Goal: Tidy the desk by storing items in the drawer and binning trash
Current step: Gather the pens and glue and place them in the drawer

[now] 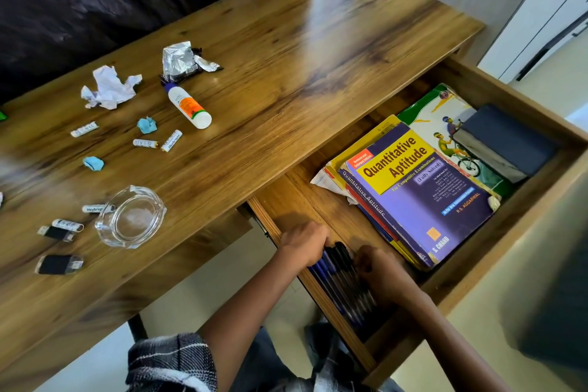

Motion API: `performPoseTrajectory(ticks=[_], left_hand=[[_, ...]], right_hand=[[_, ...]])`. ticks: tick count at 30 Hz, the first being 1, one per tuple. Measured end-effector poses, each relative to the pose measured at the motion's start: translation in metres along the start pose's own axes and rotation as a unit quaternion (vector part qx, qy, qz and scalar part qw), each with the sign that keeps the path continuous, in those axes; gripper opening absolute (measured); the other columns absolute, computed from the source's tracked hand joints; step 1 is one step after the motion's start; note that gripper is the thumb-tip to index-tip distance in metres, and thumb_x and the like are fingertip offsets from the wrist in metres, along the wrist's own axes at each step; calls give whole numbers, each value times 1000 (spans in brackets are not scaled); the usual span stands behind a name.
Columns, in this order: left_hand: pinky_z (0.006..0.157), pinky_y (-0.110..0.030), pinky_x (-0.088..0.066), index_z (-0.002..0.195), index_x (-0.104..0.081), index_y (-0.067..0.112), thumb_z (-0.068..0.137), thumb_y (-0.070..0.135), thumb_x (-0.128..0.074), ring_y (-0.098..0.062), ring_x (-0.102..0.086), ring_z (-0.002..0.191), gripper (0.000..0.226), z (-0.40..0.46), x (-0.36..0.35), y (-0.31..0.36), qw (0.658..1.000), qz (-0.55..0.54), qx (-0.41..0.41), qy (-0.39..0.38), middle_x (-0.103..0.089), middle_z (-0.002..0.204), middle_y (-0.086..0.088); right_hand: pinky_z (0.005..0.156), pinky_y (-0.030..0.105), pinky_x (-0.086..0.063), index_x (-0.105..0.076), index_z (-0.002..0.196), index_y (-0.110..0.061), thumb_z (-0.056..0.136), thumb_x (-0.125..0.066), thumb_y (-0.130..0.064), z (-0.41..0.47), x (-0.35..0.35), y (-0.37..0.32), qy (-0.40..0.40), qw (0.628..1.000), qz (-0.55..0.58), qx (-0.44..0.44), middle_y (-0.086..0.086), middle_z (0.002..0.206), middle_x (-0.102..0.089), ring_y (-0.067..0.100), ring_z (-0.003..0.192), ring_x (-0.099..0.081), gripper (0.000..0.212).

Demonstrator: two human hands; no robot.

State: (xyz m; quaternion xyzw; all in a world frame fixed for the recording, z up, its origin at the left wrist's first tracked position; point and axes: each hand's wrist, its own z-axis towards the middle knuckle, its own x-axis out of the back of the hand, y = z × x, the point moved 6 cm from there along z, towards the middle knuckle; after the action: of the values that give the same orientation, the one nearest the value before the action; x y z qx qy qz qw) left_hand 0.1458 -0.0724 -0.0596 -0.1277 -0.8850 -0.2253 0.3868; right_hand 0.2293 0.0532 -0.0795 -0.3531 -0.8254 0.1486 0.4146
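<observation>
Nearest me, my left hand [306,242] curls round the top of a bundle of pens [342,283], and my right hand [380,267] cups the same bundle from the other side; both are closed on it. I judge I hold it from both sides so the pens stay together and lie straight along the near left wall of the open drawer [541,105], in the strip left free beside the books. The Quantitative Aptitude book [420,200] tops a stack filling the middle of the drawer, and beyond it, toward the far right corner, a dark case [509,140] rests on a cycling-cover book [442,118]; flat things sit there, so the narrow gap suits the pens.

On the counter [318,57], near its front edge at the left, lie two black USB sticks [59,264] and a battery [68,225], just beside a glass ashtray [130,216] that has another battery [95,209] touching its far rim. Further in sit two blue paper scraps [94,163], then three more batteries [144,143], still waiting for the drawer, I would say. Toward the back edge lie a white bottle [189,106] on its side, a crumpled white paper [108,87] and a foil wrapper [181,59], which look like bin trash
</observation>
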Motion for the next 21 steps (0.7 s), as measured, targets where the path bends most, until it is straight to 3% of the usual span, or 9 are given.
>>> performPoseTrajectory(ticks=[7, 12, 17, 21], left_hand=[[83, -38, -49, 117, -63, 24, 94, 11, -53, -26, -61, 105, 29, -2, 1, 0, 1000, 17, 16, 14, -62, 121, -6], [76, -35, -51, 114, -64, 20, 94, 14, -53, -23, -62, 99, 24, -4, 4, 1, 998, 19, 18, 54, -64, 114, -6], [70, -34, -55, 105, -66, 17, 90, 25, -60, -21, -64, 89, 18, -3, 7, 1, 994, 42, 24, 97, -68, 102, -5], [70, -32, -50, 102, -64, 13, 78, 43, -72, -22, -63, 91, 39, -1, 2, -1, 996, 70, 48, 23, -66, 99, -5]], right_hand=[[62, 14, -44, -54, 109, -19, 90, -56, -13, -1, 0, -4, -9, 1000, -8, 14, -4, 100, -59, 9, 89, -57, 20], [60, 13, -41, -52, 110, -22, 88, -61, -21, -2, 1, -3, -1, 1000, -2, 7, -9, 93, -56, 2, 81, -55, 24], [79, 27, -51, -41, 120, -26, 74, -73, -42, -5, -6, -8, 33, 999, -29, 13, -4, 111, -53, 12, 97, -54, 58], [86, 33, -51, -34, 128, -24, 69, -77, -42, -3, -16, -11, 47, 996, -73, 15, 1, 125, -49, 16, 107, -52, 76]])
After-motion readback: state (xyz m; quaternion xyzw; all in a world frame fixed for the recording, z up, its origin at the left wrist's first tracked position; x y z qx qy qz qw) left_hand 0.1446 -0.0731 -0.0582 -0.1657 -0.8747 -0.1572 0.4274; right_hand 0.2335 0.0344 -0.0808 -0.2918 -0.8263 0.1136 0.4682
